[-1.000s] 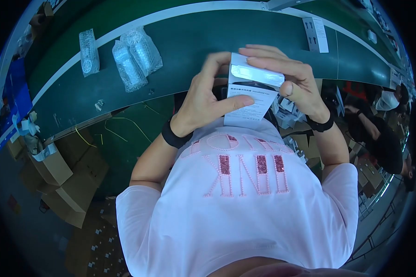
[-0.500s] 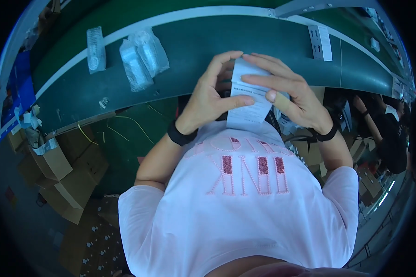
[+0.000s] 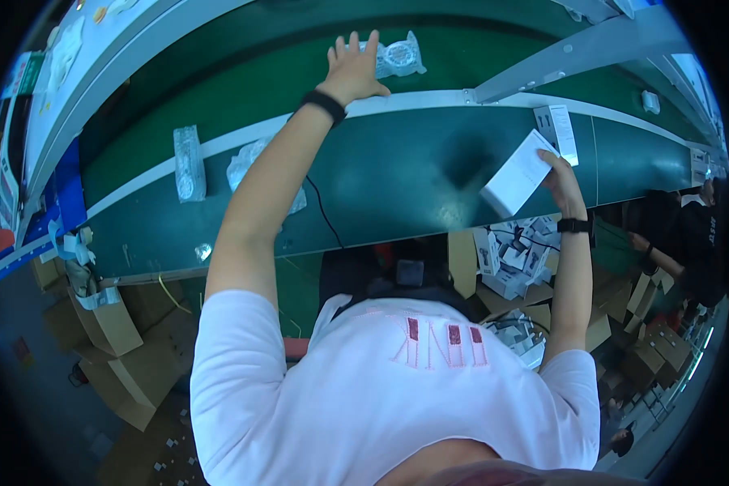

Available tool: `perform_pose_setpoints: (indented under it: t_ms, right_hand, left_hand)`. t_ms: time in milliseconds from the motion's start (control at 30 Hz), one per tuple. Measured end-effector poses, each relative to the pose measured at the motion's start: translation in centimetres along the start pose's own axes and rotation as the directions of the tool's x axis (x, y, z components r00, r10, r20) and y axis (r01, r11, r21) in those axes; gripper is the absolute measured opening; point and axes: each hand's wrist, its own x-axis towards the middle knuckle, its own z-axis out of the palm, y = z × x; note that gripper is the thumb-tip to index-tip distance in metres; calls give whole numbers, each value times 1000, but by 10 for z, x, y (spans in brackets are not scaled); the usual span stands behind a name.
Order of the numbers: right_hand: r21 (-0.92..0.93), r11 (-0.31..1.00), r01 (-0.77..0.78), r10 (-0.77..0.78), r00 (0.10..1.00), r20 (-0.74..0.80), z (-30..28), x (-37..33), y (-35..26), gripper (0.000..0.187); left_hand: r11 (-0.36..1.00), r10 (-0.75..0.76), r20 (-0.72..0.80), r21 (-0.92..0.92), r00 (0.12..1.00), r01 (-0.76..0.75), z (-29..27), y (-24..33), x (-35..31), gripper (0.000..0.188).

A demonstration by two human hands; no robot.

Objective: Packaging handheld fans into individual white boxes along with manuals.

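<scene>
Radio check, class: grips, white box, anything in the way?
Left grip open by bubble-wrapped item, contact unclear. Right grip holding white box. Left forearm crosses white rail.

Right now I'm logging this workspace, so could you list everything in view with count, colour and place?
White box: one, white, held above the bench.
Wrapped item: one, clear and whitish, beyond the rail.
Wrapped packages: at least two, clear and whitish, bench's left; one partly hidden.
Printed box: one, white and grey, bench's right.
Bench: one, green, before the person.
Rail: one, pale, along the bench's far edge.
Cable: one, dark, on the bench.
Small boxes: many, whitish, below the bench's right.
Cartons: several, brown, lower left and right.
Co-worker: at least one, black clothing, far right.
Left hand: one, black wristband, at the wrapped item; contact unclear.
Right hand: one, black wristband, gripping the white box.
</scene>
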Motion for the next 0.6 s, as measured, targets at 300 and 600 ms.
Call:
perform_pose_setpoints:
  t_ms: [300, 600]
  right_hand:
    - [-892, 367, 263, -754, 646, -120, 30, 51, 28, 74]
    - [-453, 89, 887, -941, 224, 254, 195, -94, -80, 36]
  left_hand:
    - [990, 130, 83, -67, 988, -124, 51, -40, 87, 52]
    - [-575, -157, 454, -764, 877, 292, -45, 49, -84, 34]
